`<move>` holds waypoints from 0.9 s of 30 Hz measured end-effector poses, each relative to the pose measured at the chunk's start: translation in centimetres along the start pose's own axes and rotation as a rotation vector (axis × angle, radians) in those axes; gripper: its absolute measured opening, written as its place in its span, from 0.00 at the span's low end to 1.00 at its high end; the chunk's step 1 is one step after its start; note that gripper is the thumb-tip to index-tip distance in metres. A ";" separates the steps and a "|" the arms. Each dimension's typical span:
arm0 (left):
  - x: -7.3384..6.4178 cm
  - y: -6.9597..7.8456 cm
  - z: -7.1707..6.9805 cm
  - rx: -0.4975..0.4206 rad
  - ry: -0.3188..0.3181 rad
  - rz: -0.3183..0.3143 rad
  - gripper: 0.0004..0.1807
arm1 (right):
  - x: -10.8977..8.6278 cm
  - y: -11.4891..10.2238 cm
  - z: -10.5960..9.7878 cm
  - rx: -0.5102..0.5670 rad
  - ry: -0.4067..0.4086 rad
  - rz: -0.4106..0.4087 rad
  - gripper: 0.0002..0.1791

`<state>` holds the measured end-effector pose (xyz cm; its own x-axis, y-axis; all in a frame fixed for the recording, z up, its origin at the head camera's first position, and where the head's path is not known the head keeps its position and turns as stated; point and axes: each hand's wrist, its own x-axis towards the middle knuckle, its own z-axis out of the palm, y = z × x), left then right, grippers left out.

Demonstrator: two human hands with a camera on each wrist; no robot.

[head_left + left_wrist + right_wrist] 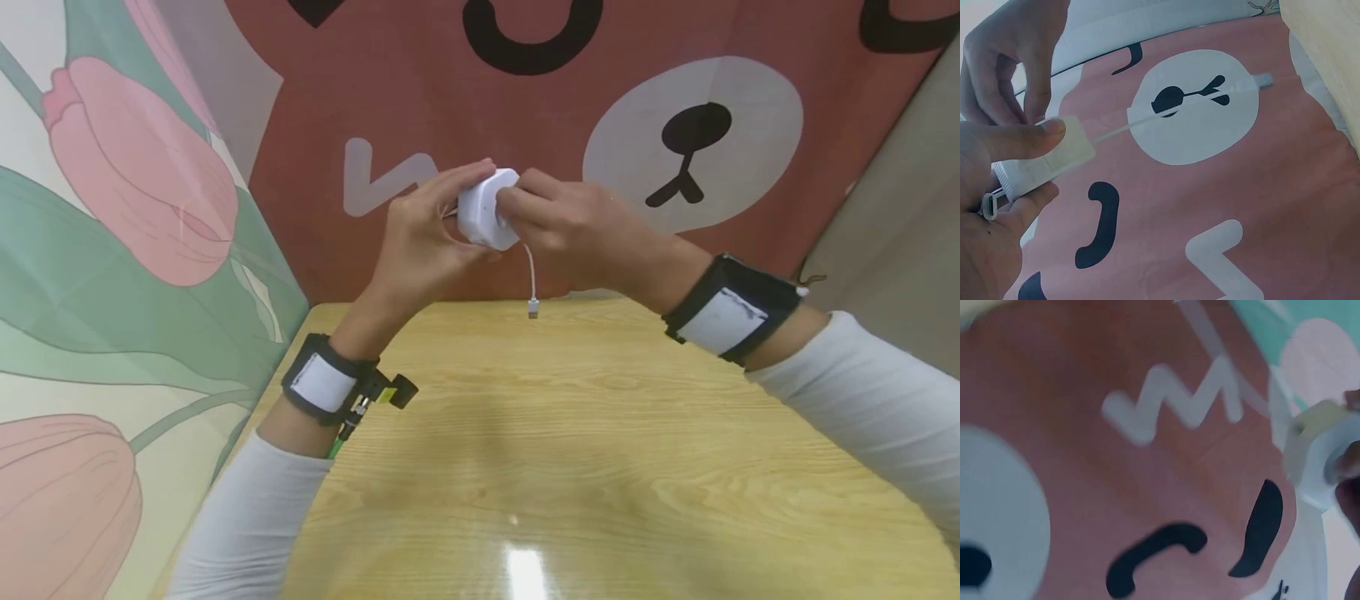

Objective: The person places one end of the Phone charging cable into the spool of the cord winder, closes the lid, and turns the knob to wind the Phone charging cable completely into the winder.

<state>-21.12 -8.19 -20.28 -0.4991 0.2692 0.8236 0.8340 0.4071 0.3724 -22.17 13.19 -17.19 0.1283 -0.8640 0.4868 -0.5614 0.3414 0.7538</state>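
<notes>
A white, many-sided cable case (474, 215) is held up in front of the wall hanging. My left hand (420, 237) grips it from the left, thumb and fingers on its sides. My right hand (585, 225) has curled fingertips against the face of the case; the exact contact is hidden. A thin white cable (532, 267) hangs from the case, ending in a USB plug (533, 308). In the left wrist view, a small metal-tipped connector (989, 206) shows beside my left palm. The right wrist view has the case (1307, 450) at its right edge, with fingers (1350, 469) on its round face.
Below the hands lies a light wood-grain table (510, 417). A red-brown bear-print cloth (360, 75) hangs behind it, and a tulip-print cloth (135, 333) covers the left side. Black straps (731, 308) circle both wrists.
</notes>
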 end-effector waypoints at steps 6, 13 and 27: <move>0.0 -0.2 0.2 -0.028 -0.079 -0.041 0.39 | -1.2 0.7 0.2 -0.040 -0.002 -0.220 0.16; -0.4 -0.4 0.5 -0.052 -0.122 -0.040 0.39 | -1.2 0.2 -0.1 -0.073 -0.078 -0.225 0.15; 0.0 0.2 1.9 0.179 0.067 0.164 0.32 | 3.3 -0.2 -0.9 1.682 0.192 2.020 0.21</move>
<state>-21.38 -6.46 -21.05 -0.3391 0.2878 0.8956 0.8445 0.5127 0.1550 -20.89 10.64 -15.28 -0.9925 -0.0737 -0.0976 0.1108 -0.2025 -0.9730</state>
